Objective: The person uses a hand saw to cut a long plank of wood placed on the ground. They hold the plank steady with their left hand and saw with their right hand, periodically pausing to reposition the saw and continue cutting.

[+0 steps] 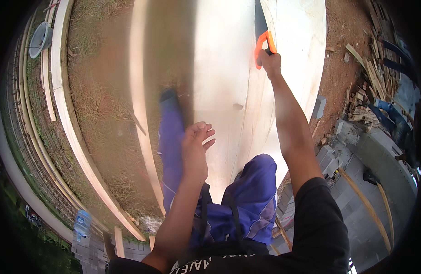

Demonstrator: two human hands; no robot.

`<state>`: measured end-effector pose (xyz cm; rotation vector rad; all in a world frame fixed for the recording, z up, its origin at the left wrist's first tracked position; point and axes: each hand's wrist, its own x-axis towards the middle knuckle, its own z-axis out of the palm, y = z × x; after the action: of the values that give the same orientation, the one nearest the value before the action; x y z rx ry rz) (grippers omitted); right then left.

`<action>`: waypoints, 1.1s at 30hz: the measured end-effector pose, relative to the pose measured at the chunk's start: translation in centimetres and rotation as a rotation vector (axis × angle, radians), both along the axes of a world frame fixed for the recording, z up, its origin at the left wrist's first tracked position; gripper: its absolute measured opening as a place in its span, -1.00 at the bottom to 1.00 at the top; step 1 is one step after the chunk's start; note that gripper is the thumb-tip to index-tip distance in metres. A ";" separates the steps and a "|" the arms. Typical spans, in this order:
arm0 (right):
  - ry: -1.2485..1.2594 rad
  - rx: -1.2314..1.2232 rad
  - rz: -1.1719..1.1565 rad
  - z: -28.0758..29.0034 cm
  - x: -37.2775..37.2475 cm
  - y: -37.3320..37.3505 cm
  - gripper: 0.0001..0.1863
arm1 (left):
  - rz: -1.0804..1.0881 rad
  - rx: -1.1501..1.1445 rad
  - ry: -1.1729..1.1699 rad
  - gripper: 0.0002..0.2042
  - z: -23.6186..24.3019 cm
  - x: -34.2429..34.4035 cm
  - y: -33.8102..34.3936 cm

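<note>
My right hand (pixel 270 64) is wrapped round the orange and black handle of a hand saw (pixel 272 41). Its dark blade points away from me over the pale wooden boards (pixel 222 59), and its far end runs out of the picture. A split between boards, or a cut, lies beside the blade; I cannot tell which. Above the left part of the boards is my left hand (pixel 199 139), holding nothing, with its fingers loosely bent and apart. My right knee, in purple trousers (pixel 256 176), is bent over the near end of the boards.
Long timber beams (pixel 66 91) lie on the grass at left, beyond them a grey bucket (pixel 40 39) and steel bars. A water bottle (pixel 82 224) stands at lower left on grey blocks (pixel 88 252). Scrap wood (pixel 368 107) is heaped at right, near another person's legs (pixel 393 118).
</note>
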<state>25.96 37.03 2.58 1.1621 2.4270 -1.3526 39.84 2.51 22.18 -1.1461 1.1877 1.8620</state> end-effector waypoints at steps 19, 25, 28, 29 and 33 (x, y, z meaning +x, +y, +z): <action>0.048 -0.123 0.106 -2.6 1.0 2.5 -0.59 | -0.202 -0.423 0.114 -0.32 -8.1 5.7 15.3; 0.364 -0.142 -0.007 -3.4 1.8 2.5 -0.67 | -0.384 -0.621 0.115 -0.09 -13.6 5.0 17.0; 0.470 -0.170 -0.044 -3.2 1.3 2.2 -0.70 | -0.541 -0.787 0.112 0.01 -17.9 3.5 14.8; 0.492 -0.176 -0.048 -3.1 1.1 1.9 -0.71 | -0.558 -0.825 0.116 0.04 -19.4 2.8 13.8; 0.517 -0.112 -0.085 -2.1 0.6 0.8 -0.73 | -0.694 -1.085 0.154 0.15 -23.2 1.8 11.1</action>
<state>26.53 37.85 0.44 0.9915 2.5967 -1.9980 41.68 13.64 -1.05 -0.8605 2.4244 0.7260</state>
